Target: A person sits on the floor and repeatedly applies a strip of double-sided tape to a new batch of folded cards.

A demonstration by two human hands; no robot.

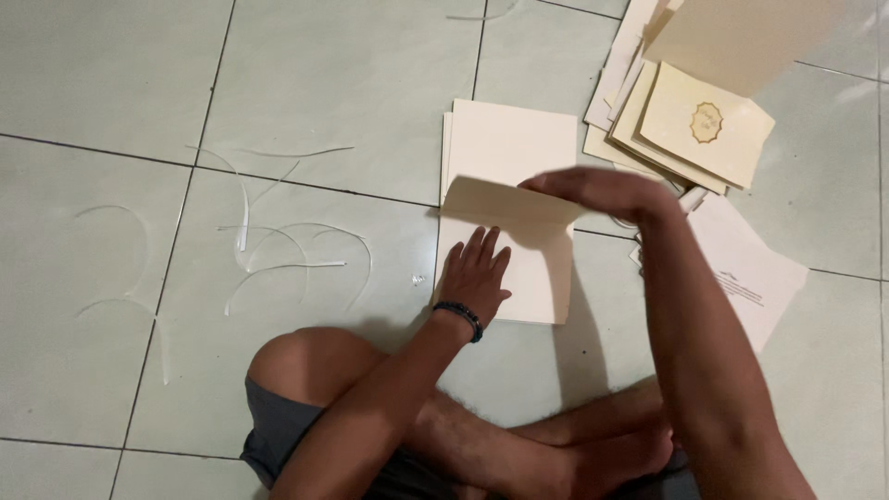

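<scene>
Left hand (476, 274) lies flat, fingers spread, pressing the cream envelope (532, 278) beneath it. Right hand (597, 192), just above, pinches its raised flap (507, 203).

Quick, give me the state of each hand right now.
Left hand: open, fingers spread, pressing flat on the cream folded card.
Right hand: curled over the card's raised flap, folding it down; exact grip cannot be told.

Pale grey-green tiled floor (352, 83) with dark grout lines, dimly lit, faintly glossy.
</scene>
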